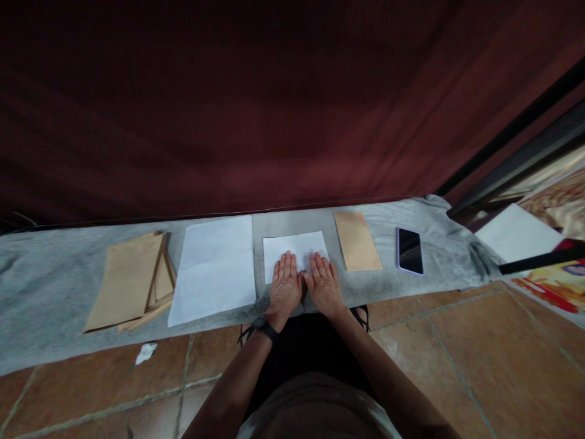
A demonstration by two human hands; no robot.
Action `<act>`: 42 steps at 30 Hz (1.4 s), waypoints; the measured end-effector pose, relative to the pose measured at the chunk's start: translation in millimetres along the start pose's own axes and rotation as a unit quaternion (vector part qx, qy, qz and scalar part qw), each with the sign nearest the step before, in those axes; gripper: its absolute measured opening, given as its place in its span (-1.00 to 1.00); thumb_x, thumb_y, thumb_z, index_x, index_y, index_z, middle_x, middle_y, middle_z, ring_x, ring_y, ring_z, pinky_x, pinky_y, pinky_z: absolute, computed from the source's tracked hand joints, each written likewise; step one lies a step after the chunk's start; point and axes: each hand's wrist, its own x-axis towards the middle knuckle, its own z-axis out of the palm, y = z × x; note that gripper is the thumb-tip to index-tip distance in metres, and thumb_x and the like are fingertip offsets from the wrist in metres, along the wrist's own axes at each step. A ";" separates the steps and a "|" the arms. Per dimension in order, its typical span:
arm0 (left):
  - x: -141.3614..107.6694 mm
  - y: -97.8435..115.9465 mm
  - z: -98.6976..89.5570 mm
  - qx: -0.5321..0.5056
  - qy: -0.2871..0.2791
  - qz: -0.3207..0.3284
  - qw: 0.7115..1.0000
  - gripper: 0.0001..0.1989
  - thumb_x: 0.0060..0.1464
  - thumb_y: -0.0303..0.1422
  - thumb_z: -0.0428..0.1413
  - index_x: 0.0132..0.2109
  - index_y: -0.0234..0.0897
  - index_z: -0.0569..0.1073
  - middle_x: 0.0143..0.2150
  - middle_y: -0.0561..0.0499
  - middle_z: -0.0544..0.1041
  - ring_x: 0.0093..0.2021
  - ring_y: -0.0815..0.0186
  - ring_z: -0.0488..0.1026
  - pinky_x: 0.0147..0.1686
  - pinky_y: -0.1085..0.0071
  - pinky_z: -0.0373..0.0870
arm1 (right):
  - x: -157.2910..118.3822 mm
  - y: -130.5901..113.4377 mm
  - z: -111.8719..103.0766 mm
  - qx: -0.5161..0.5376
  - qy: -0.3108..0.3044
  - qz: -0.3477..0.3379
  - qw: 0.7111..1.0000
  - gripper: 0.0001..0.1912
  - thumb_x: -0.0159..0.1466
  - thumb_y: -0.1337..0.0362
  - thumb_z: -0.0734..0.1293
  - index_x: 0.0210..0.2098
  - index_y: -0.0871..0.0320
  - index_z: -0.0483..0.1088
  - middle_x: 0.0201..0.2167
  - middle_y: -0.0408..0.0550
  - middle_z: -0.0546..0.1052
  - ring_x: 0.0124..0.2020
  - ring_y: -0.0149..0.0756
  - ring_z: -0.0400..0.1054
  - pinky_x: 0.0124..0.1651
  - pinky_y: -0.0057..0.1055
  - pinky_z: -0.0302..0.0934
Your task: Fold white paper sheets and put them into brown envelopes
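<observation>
Brown envelopes [125,277] lay in a loose pile at left of frame, beside flat, apparently unfolded large white sheets [214,268] at centre-left. At centre, the left hand [286,289] and right hand [325,289] pressed palms down, fingers extended and gripping nothing, on a smaller white paper [292,242] that looked already folded and lay outside any envelope. A single brown envelope [358,241] lay apart at centre-right, its contents, if any, impossible to tell, near a phone [410,250] farther right on the grey cloth [439,244].
</observation>
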 end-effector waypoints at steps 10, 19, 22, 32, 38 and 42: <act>0.8 0.9 -1.6 0.026 0.001 -0.010 1.000 -0.43 0.35 -0.41 -0.22 0.43 -0.53 0.09 0.47 -0.29 0.09 0.50 0.09 -0.09 0.43 0.00 -0.04 | 34.6 2.7 9.7 0.022 -0.037 -0.065 0.997 -0.47 0.51 0.14 0.08 0.39 0.19 0.18 0.41 0.10 0.20 0.43 -0.08 0.05 0.43 -0.04 -0.08; -5.4 -10.7 -1.9 0.009 0.082 -0.080 0.993 -0.40 0.37 -0.30 -0.17 0.42 -0.61 0.08 0.45 -0.43 0.10 0.49 -0.01 -0.03 0.40 -0.03 0.05 | 26.1 20.9 11.3 -0.016 0.007 0.001 1.000 -0.41 0.51 0.10 0.09 0.42 0.28 0.09 0.43 0.18 0.14 0.42 -0.04 0.06 0.41 -0.05 -0.05; -6.7 -12.6 -1.5 0.006 0.103 -0.105 0.989 -0.39 0.37 -0.28 -0.15 0.42 -0.60 0.08 0.44 -0.44 0.12 0.48 -0.04 -0.01 0.38 -0.07 0.08 | 23.1 22.8 14.1 -0.020 0.031 0.023 0.999 -0.38 0.51 0.08 0.08 0.43 0.31 0.07 0.41 0.22 0.16 0.41 0.00 0.08 0.40 -0.02 -0.04; 3.7 -2.2 -12.2 -0.002 0.105 -0.131 0.986 -0.38 0.37 -0.29 -0.17 0.42 -0.62 0.06 0.44 -0.44 0.11 0.48 -0.05 -0.03 0.40 -0.08 0.03 | 19.7 22.0 15.9 -0.017 0.053 0.045 0.997 -0.36 0.51 0.07 0.05 0.43 0.37 0.04 0.40 0.30 0.18 0.41 0.02 0.07 0.39 0.02 -0.04; 24.2 1.4 -5.2 -0.016 0.017 -0.027 0.999 -0.40 0.36 -0.32 -0.19 0.44 -0.53 0.04 0.48 -0.32 0.08 0.50 0.07 -0.08 0.42 0.00 0.02 | 19.7 22.7 13.5 -0.006 0.046 0.048 0.998 -0.36 0.51 0.07 0.07 0.42 0.39 0.06 0.39 0.30 0.20 0.41 0.03 0.06 0.38 0.03 -0.04; 27.8 -3.7 -0.1 -0.012 0.010 -0.027 1.000 -0.40 0.36 -0.30 -0.19 0.42 -0.56 0.06 0.47 -0.36 0.09 0.50 0.06 -0.08 0.42 0.01 0.03 | 28.0 22.0 8.7 0.005 0.030 0.048 0.998 -0.38 0.51 0.10 0.06 0.41 0.37 0.09 0.40 0.27 0.18 0.42 0.03 0.04 0.40 0.04 -0.07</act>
